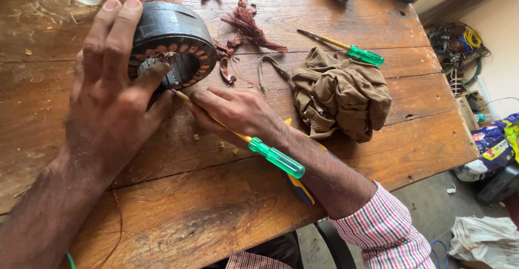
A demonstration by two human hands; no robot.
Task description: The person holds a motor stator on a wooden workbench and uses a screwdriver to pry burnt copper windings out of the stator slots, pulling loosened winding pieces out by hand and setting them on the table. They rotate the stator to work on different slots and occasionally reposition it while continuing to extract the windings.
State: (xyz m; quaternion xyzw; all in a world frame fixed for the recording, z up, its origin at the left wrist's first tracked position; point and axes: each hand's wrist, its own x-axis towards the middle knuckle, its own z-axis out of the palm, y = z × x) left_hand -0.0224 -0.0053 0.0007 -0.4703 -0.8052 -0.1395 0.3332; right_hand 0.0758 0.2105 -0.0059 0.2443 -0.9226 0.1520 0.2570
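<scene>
My left hand (pixel 111 93) grips a round dark motor stator (pixel 175 39) with copper windings, tilted on its side on the wooden table (pixel 216 204); my thumb presses into its centre. My right hand (pixel 238 112) holds a green-handled screwdriver (pixel 275 158) by its yellow shaft, with the tip at the stator's lower rim. A blue and yellow tool (pixel 300 188) lies under my right forearm, mostly hidden.
A crumpled brown cloth (pixel 340 93) lies right of my hands. A second green-handled screwdriver (pixel 359 53) rests behind it. Scraps of copper wire (pixel 248 26) litter the back of the table. Bags and cables sit on the floor at right.
</scene>
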